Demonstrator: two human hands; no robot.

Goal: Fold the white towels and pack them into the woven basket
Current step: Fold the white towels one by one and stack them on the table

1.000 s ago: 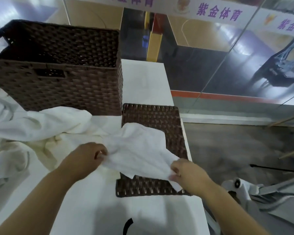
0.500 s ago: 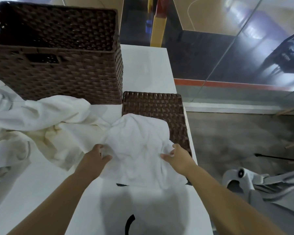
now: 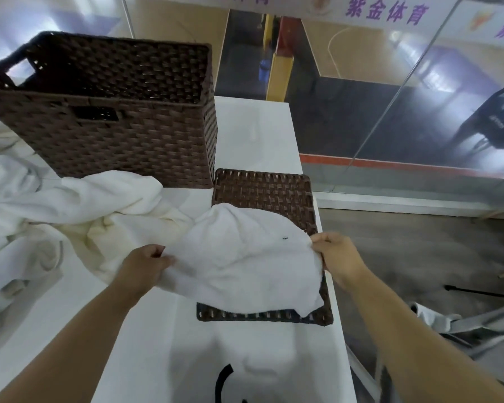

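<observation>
You pinch the white towel (image 3: 245, 257) at its side edges, left hand (image 3: 141, 264) and right hand (image 3: 336, 257), spreading it over the woven lid (image 3: 264, 189) at centre frame to square it for folding, the woven basket (image 3: 114, 112) waiting upper left.

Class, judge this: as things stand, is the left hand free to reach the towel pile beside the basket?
Probably not yet: the left hand grips the small towel. The pile lies unblocked beside it.
</observation>
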